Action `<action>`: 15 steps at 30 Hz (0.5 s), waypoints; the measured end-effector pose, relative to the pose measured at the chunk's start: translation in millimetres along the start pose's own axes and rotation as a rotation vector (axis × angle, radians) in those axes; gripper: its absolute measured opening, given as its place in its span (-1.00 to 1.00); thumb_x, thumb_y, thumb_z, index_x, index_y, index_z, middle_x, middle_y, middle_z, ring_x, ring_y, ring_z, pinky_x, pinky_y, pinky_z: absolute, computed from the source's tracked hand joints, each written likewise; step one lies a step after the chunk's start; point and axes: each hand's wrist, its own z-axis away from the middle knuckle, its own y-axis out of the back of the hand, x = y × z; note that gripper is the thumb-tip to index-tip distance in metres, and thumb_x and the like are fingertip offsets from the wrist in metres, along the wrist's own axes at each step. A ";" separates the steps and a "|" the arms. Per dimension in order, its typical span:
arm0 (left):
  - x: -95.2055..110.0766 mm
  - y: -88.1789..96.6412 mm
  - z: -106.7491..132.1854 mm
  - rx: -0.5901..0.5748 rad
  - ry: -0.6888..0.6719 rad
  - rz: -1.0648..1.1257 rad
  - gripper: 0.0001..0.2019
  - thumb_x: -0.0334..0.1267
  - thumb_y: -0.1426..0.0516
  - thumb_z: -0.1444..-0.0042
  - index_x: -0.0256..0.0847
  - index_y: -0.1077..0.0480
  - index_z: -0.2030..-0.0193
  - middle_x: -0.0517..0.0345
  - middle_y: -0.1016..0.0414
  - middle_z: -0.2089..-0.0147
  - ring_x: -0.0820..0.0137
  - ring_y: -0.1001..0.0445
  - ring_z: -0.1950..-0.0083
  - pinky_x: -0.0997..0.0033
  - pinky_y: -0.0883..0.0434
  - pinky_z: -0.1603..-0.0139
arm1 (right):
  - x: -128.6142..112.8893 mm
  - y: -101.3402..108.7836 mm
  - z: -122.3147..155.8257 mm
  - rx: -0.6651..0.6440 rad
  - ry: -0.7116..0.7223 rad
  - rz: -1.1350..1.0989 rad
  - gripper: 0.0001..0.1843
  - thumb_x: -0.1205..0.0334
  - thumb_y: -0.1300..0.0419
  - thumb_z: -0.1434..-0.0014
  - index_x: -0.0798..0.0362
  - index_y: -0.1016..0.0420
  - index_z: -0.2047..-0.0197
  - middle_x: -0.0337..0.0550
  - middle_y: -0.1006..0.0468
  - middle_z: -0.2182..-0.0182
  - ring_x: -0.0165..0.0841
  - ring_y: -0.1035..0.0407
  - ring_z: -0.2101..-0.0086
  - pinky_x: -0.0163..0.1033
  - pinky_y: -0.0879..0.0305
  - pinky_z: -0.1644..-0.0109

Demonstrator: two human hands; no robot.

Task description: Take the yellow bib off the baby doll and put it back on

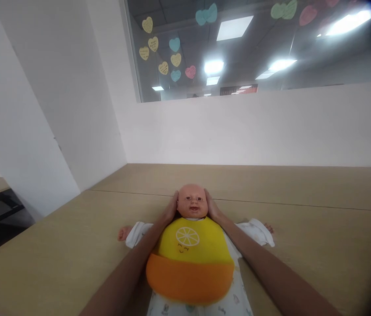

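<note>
two hands, my left hand [173,208] and my right hand [212,207], hold the head of a doll [192,202] between them, one against each side; how far they curl behind it i can't quite make out. the doll lies face up on the counter [63,250], arms spread. its yellow bib [201,250], with an orange pocket [190,278], lies over its white outfit [256,231]. beyond is a white wall [244,131] below a window [185,22] with paper hearts [174,44].
</note>
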 end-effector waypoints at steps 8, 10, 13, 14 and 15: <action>0.5 3.0 0.9 0.051 -0.071 -0.061 -0.34 0.27 -0.13 -0.12 -0.20 -0.50 -0.17 0.03 -0.46 -0.24 0.08 -0.18 -0.44 0.11 -0.09 -0.47 | 2.2 0.9 -3.5 -0.028 -0.018 -0.043 -0.35 -0.40 -0.15 -0.02 0.00 -0.62 0.16 -0.10 -0.64 0.05 -0.18 -0.39 -0.13 -0.03 -0.06 -0.40; 0.1 5.6 -0.5 0.081 -0.090 -0.077 -0.37 0.24 -0.13 -0.13 -0.18 -0.50 -0.17 0.07 -0.47 -0.24 0.11 -0.16 -0.45 0.13 -0.08 -0.47 | 4.2 2.7 -5.1 -0.033 -0.041 -0.054 -0.33 -0.44 -0.15 0.02 0.01 -0.62 0.21 -0.08 -0.67 0.14 -0.16 -0.43 -0.07 -0.01 -0.15 -0.35; -0.6 7.9 -1.1 0.102 -0.099 -0.080 -0.39 0.20 -0.12 -0.15 -0.15 -0.48 -0.20 0.10 -0.46 -0.25 0.16 -0.11 -0.47 0.16 -0.05 -0.48 | 7.2 6.0 -8.0 -0.009 -0.050 -0.035 -0.31 -0.47 -0.15 0.07 0.02 -0.60 0.29 -0.07 -0.68 0.21 -0.14 -0.47 0.00 -0.01 -0.25 -0.27; -0.7 8.0 -0.7 0.105 -0.093 -0.075 -0.39 0.19 -0.12 -0.16 -0.15 -0.47 -0.21 0.11 -0.47 -0.24 0.17 -0.11 -0.47 0.17 -0.06 -0.48 | 8.0 7.0 -8.8 -0.006 -0.044 -0.018 -0.31 -0.46 -0.14 0.05 0.03 -0.60 0.28 -0.07 -0.67 0.19 -0.15 -0.47 0.00 -0.03 -0.27 -0.25; -0.6 7.7 -0.1 0.108 -0.086 -0.068 -0.40 0.18 -0.12 -0.16 -0.15 -0.47 -0.21 0.10 -0.47 -0.24 0.18 -0.13 -0.46 0.18 -0.07 -0.47 | 8.4 8.0 -9.4 -0.008 -0.031 0.008 -0.31 -0.45 -0.13 0.02 0.04 -0.60 0.26 -0.06 -0.67 0.16 -0.16 -0.47 0.00 -0.04 -0.28 -0.24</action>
